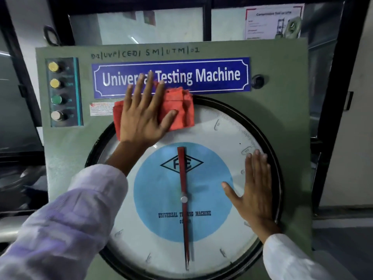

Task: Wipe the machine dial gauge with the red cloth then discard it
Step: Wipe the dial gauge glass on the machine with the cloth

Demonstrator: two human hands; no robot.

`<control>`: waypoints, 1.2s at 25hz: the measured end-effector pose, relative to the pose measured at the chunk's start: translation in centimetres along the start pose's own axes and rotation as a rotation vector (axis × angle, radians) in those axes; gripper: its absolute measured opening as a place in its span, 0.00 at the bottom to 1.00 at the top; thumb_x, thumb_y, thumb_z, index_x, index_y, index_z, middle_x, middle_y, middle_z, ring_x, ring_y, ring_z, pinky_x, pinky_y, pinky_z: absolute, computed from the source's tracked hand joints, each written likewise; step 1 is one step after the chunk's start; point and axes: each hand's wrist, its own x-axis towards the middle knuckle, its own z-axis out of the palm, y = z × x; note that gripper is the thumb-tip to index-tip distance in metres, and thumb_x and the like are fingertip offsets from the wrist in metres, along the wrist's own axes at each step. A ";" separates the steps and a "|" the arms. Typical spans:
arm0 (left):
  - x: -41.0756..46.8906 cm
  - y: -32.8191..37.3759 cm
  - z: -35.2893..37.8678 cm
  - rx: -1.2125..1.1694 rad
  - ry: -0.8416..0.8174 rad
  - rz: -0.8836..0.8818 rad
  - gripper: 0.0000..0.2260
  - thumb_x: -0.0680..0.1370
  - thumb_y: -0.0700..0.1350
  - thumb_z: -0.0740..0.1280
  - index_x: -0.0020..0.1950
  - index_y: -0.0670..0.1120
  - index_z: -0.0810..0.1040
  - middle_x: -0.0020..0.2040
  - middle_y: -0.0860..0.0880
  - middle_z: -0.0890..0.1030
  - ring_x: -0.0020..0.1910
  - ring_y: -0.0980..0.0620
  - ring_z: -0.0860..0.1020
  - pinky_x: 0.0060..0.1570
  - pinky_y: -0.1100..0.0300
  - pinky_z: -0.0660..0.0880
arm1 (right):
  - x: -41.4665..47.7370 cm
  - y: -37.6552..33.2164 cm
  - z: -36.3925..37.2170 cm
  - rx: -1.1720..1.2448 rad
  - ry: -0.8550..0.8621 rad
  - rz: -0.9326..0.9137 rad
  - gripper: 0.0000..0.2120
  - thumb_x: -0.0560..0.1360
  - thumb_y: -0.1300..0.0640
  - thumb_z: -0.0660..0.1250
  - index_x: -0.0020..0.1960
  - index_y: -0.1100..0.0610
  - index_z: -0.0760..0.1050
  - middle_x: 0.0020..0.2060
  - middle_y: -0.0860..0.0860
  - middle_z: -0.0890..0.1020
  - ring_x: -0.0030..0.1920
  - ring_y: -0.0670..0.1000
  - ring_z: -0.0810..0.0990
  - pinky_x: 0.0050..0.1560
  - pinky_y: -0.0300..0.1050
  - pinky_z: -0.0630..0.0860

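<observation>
The large round dial gauge [212, 136] with a black rim, white face, blue centre disc and red pointer fills the lower middle of the green machine panel. My left hand [143, 116] lies flat with fingers spread, pressing the red cloth [181, 106] against the gauge's top edge and the panel just above it. The cloth is crumpled and sticks out on both sides of the hand. My right hand [252, 186] rests flat and open on the right side of the gauge glass, holding nothing.
A blue "Universal Testing Machine" nameplate [201, 75] sits just above the cloth. A column of yellow, green and white push buttons [55, 91] is at the panel's upper left. A black knob [257, 81] is at the upper right. Window frames and a poster stand behind the machine.
</observation>
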 end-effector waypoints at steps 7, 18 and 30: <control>-6.6 -3.4 -0.4 -0.036 0.065 -0.436 0.31 0.84 0.66 0.54 0.84 0.51 0.63 0.86 0.43 0.58 0.85 0.39 0.56 0.81 0.42 0.57 | 2.3 -1.1 0.0 0.008 0.056 -0.058 0.46 0.81 0.30 0.58 0.86 0.61 0.56 0.87 0.58 0.55 0.87 0.59 0.51 0.86 0.59 0.52; 5.5 10.1 -0.1 -0.156 -0.085 -0.167 0.29 0.85 0.64 0.50 0.78 0.51 0.73 0.86 0.48 0.59 0.86 0.42 0.51 0.83 0.42 0.52 | 2.0 -1.1 0.6 -0.086 0.068 -0.045 0.46 0.81 0.31 0.57 0.86 0.61 0.54 0.86 0.60 0.56 0.87 0.60 0.53 0.86 0.58 0.53; 6.3 15.2 0.3 -0.186 0.038 0.500 0.18 0.87 0.55 0.60 0.53 0.46 0.86 0.47 0.45 0.83 0.49 0.43 0.80 0.54 0.49 0.72 | 1.9 -0.5 0.6 -0.001 0.092 -0.052 0.45 0.79 0.33 0.61 0.86 0.58 0.54 0.86 0.59 0.58 0.87 0.58 0.53 0.86 0.57 0.53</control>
